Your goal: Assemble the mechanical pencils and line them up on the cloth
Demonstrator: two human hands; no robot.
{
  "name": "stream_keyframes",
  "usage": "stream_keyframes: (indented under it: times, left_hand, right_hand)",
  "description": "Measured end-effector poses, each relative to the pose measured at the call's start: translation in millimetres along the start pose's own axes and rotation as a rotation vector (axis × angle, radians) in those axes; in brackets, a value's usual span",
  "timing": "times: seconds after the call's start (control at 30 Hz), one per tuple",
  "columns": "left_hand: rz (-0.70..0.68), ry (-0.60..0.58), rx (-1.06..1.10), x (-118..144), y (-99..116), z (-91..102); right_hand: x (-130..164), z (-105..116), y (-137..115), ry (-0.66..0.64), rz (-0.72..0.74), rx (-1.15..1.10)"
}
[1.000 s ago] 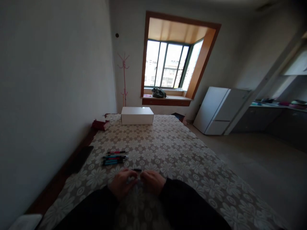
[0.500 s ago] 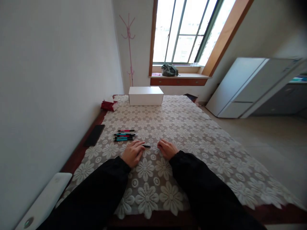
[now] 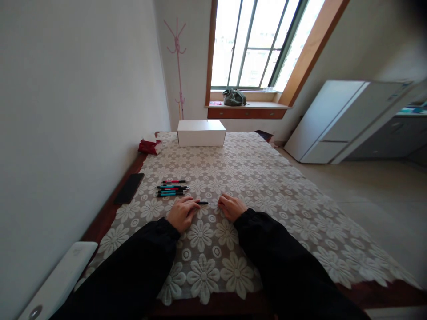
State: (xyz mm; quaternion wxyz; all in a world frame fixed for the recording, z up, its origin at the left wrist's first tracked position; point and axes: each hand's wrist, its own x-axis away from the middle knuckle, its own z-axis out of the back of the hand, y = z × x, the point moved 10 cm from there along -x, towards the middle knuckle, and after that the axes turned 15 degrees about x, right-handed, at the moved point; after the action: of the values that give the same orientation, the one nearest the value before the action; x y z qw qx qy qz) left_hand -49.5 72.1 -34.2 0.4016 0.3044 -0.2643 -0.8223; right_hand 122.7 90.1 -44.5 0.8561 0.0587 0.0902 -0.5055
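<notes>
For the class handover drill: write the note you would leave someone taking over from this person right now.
Left hand: fingers closed on the black end of a pen.
Right hand: fingers at the pen's other, thin end; grip unclear.
Both rest on the flowered tablecloth.
Bundle of pens lies just beyond the left hand, untouched.
Dark phone sits by the wall, white box at the far end.
Done: one pen picked out. Left: the bundle.

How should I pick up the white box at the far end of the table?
Grip the white box by its two short ends, one hand on each, coming from above and in front. It is long and lies flat on the tablecloth, so the long side looks too wide for one hand. Both ends seem free, though a red thing sits close on its left.
</notes>
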Motion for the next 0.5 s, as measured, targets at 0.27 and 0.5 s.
stream_keyframes:
  times: [0.27, 0.5]
  left_hand:
    - [-0.031, -0.013, 0.011, 1, 3, -2.4]
    - [-0.114, -0.059, 0.025, 0, 9, -6.5]
  right_hand:
    - [0, 1, -5, 0.028, 0.023, -0.016]
    - [2, 0, -18, 0.026, 0.054, -0.073]
